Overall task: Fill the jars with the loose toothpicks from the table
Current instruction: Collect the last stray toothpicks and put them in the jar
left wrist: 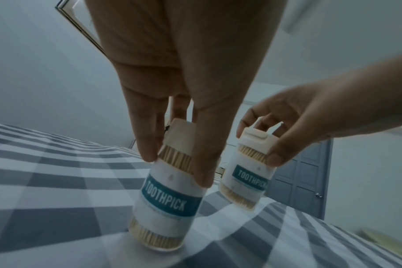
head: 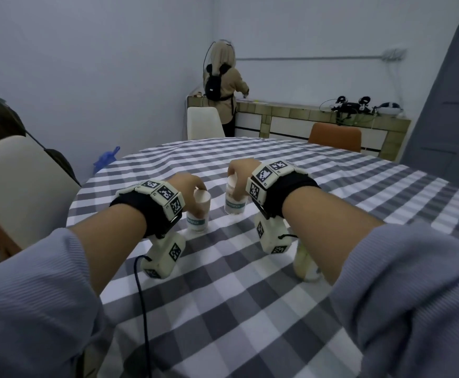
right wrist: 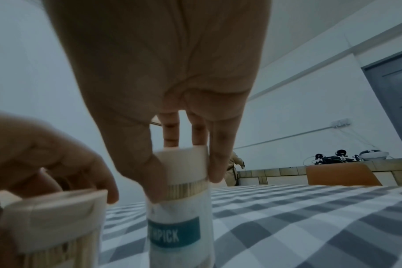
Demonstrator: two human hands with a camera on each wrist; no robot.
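Two clear jars with teal "TOOTHPICK" labels and cream caps are on the checked tablecloth [head: 250,268], both packed with toothpicks. My left hand [head: 199,190] grips the left jar [head: 198,214] from above, thumb and fingers pinching just below its cap. In the left wrist view the left hand [left wrist: 176,166] holds that jar [left wrist: 168,203] upright on the cloth. My right hand [head: 235,184] grips the right jar [head: 235,199] around its cap. In the right wrist view the right hand [right wrist: 185,181] holds that jar [right wrist: 181,226], which leans slightly. Whether its base touches the cloth I cannot tell.
A pale yellowish object [head: 304,264] lies on the cloth under my right forearm. A cream chair [head: 18,181] stands at my left; a white chair [head: 203,122] and an orange chair [head: 334,137] stand at the far edge. A person [head: 224,85] stands at the back counter.
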